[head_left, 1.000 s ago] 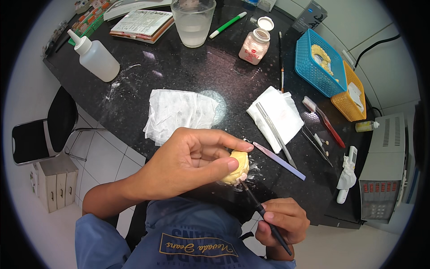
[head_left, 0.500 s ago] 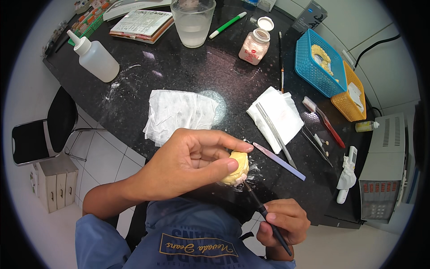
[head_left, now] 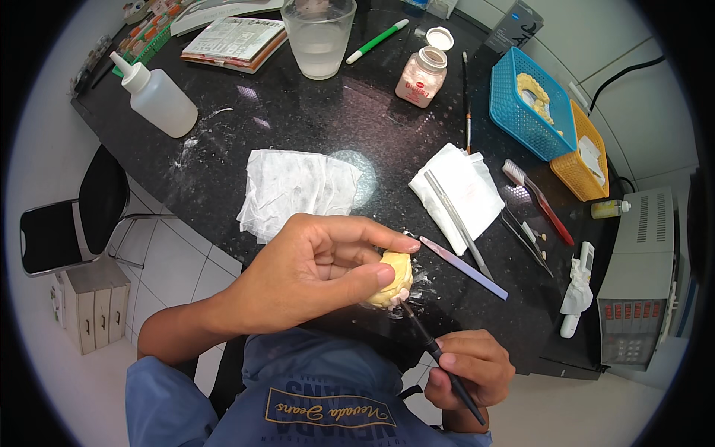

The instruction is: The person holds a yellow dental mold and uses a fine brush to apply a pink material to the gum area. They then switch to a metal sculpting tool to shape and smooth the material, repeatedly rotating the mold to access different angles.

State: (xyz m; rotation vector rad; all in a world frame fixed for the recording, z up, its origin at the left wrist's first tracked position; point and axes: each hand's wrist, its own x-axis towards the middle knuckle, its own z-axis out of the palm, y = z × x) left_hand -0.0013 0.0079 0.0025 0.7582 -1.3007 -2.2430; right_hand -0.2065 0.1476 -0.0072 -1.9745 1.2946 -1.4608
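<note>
black tool (head_left: 428, 342) at yellow cast (head_left: 401, 276)

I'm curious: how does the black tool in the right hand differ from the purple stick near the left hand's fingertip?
The black tool is gripped in the right hand, while the purple stick lies on the dark table.
The black tool has a dark handle; the purple stick is pale lilac with a pinkish end.
The black tool's tip is at the yellow piece; the purple stick lies apart from it.
Both are long and slim.
</note>
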